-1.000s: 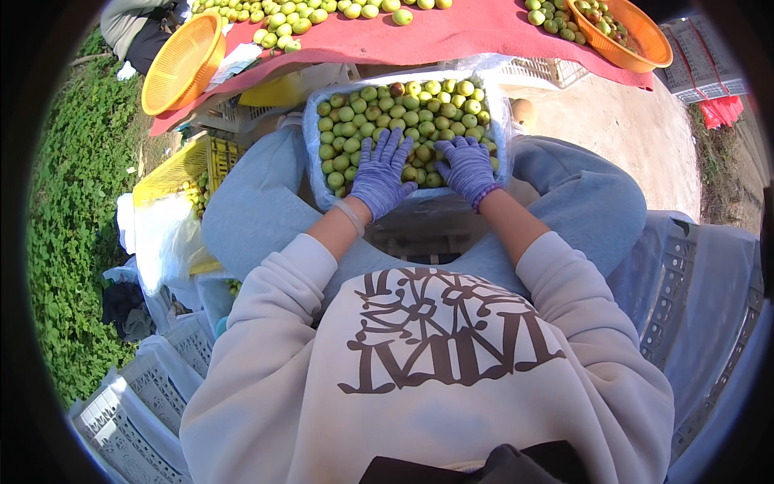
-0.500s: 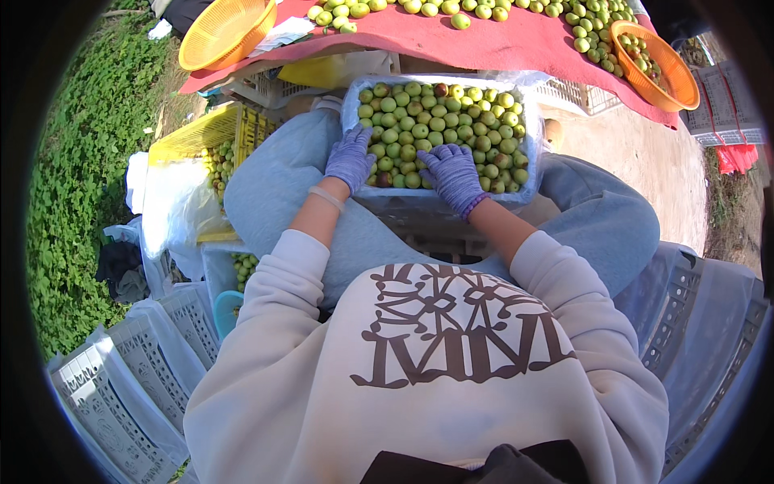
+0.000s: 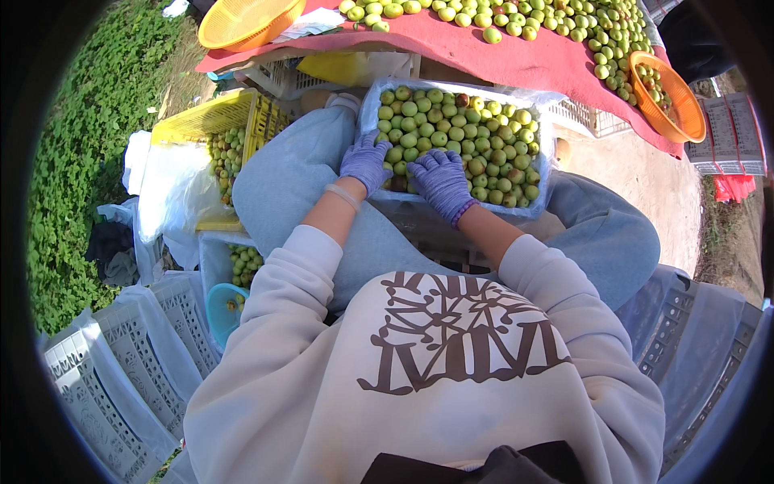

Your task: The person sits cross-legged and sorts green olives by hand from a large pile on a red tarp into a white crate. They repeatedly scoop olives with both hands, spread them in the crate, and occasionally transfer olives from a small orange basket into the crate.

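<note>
1. Lower left of the frame: grey perforated crates [image 3: 121, 343] stand with translucent liners.
2. Left, above these: a yellow crate [image 3: 211, 117] holds a pile of green fruit; below it sits a turquoise bowl [image 3: 223, 315] with a few pieces.
3. Upper left: an orange mesh basket [image 3: 250, 22] rests on the red cloth [image 3: 451, 42].
4. Upper centre: the purple-gloved left hand [image 3: 366, 167] lies at the near-left corner of the white-lined crate [image 3: 370, 109], fingers slightly bent; whether they grip anything cannot be told.
5. Just right of it, the gloved right hand [image 3: 443, 181] rests on the small green jujube-like fruits [image 3: 476, 133] at the near edge, fingers half curled; whether one is held is hidden.
6. Between the knees, the lined crate looks nearly full, its surface slightly uneven.
7. Upper right: many loose fruits [image 3: 580, 22] remain on the cloth, with more in another orange basket [image 3: 681, 109].
</note>
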A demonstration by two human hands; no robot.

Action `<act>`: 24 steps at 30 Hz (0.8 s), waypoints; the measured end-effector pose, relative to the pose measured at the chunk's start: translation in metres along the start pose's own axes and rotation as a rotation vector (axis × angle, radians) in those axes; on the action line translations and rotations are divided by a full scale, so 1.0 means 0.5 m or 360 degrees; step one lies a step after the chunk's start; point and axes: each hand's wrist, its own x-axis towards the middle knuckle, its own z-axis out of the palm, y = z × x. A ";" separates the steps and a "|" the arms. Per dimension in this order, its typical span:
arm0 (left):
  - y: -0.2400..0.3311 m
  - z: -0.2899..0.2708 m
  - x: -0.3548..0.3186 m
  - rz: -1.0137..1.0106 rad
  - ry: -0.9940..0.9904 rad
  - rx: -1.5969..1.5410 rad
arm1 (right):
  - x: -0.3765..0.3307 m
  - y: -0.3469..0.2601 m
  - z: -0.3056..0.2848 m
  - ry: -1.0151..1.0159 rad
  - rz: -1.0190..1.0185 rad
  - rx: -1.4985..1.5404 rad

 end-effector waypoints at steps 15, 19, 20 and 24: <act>-0.011 0.050 0.026 0.0164 0.0442 -0.0338 | 0.008 0.060 -0.093 0.0026 0.0223 0.0416; -0.014 0.008 0.048 0.0105 0.0653 -0.0826 | 0.045 0.264 -0.235 0.0587 0.0917 0.0987; -0.010 0.001 0.047 0.0084 0.0682 -0.0969 | 0.056 0.319 -0.267 0.0752 0.1049 0.1244; 0.009 -0.018 0.043 0.0158 0.0744 -0.1191 | 0.102 0.514 -0.419 0.1399 0.1158 0.1317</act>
